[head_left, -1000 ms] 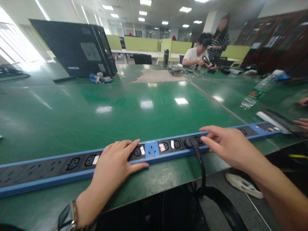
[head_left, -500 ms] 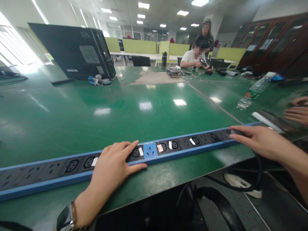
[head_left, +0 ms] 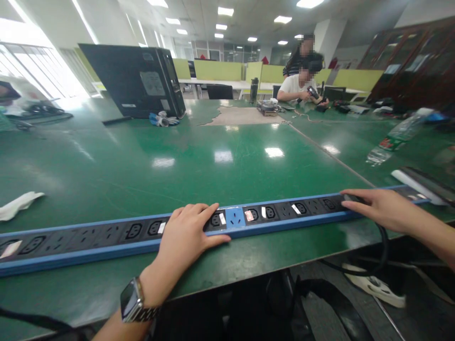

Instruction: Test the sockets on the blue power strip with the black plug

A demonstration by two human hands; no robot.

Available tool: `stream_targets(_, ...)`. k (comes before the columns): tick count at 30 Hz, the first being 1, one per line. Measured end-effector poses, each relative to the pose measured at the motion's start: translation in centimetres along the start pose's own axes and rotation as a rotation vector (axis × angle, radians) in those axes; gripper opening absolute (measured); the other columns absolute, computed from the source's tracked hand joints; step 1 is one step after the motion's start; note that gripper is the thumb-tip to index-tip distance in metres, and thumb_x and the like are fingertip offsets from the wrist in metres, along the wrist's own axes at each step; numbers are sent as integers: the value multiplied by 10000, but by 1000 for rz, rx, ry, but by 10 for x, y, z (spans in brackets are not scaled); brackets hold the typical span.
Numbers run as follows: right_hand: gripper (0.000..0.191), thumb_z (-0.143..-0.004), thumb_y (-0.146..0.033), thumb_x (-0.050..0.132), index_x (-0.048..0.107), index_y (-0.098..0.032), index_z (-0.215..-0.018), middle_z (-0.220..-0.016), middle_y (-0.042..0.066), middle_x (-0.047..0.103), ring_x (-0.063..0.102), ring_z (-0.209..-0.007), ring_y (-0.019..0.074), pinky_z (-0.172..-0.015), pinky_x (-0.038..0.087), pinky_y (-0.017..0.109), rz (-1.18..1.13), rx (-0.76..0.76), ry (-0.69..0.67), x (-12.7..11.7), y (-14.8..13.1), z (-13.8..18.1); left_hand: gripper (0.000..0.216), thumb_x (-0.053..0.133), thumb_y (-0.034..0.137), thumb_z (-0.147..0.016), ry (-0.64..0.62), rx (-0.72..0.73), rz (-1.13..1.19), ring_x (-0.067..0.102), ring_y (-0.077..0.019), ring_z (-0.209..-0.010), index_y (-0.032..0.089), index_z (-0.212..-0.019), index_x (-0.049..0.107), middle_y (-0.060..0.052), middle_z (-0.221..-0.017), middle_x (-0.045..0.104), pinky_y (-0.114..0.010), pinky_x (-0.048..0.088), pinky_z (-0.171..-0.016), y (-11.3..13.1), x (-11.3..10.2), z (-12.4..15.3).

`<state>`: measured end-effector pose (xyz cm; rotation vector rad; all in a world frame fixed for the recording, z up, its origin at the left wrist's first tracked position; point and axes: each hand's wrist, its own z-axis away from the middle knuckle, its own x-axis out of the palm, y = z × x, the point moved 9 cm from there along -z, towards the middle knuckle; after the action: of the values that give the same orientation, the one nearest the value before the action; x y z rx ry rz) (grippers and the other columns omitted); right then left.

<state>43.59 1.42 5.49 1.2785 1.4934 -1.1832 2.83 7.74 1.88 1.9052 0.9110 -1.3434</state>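
An office, by its partitions (head_left: 218, 70) (yellow-green) and ceiling lights (head_left: 225, 11).

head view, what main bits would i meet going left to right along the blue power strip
Pale label near the picture's left edge, left hand, blue socket, pink-marked label, right hand holding a black plug.

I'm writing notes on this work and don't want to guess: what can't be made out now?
Head view: whether the plug is seated in the power strip; the right hand hides the join.
Head view: the part of the power strip under the left hand, which covers it.
Head view: the power strip's left end, cut off by the picture's edge.
Head view: wording on the bottle label, too blurred.
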Motion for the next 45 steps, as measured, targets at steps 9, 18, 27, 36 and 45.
stream_targets(9,412,-869,-463,583,706,-231,-1186,-908,72,753,681,-651,192,-529,525,291,-438,-5,141,-31,-180,-3,836,711,541,-767,221,169,204,540,-317,-1191,206,-1456,375,-153,-1324,573,-473,440,-993,52,-38,0)
stream_targets(18,234,-890,-388,600,677,-169,-918,-502,-50,504,482,-438,96,-443,394,219,-952,223,310,56,-158,3,401,573,466,-880,447,-275,242,641,-233,-915,178,-1155,524,-81,-1016,642,-379,532,-831,-54,-57,34)
stream_targets(27,255,-894,-385,583,682,-164,-815,-514,-32,531,508,-461,115,-480,405,235,-778,209,297,86,-151,25,403,532,456,-919,236,-93,207,643,-243,-1044,191,-1220,578,-95,-1145,682,-371,495,-950,-63,-49,55)
stream_targets(36,270,-887,-408,591,688,-164,-826,-507,-30,535,516,-449,122,-469,419,236,-784,210,318,87,-149,24,364,472,431,-936,65,-67,249,648,-241,-1061,208,-1178,627,-95,-1172,684,-364,522,-938,-65,-54,42)
stream_targets(45,272,-887,-403,580,685,-163,-814,-519,-28,522,506,-473,115,-487,418,229,-786,220,319,90,-149,25,359,569,381,-907,470,-205,272,688,-219,-993,273,-1248,579,-45,-1153,708,-383,555,-906,-55,-82,52)
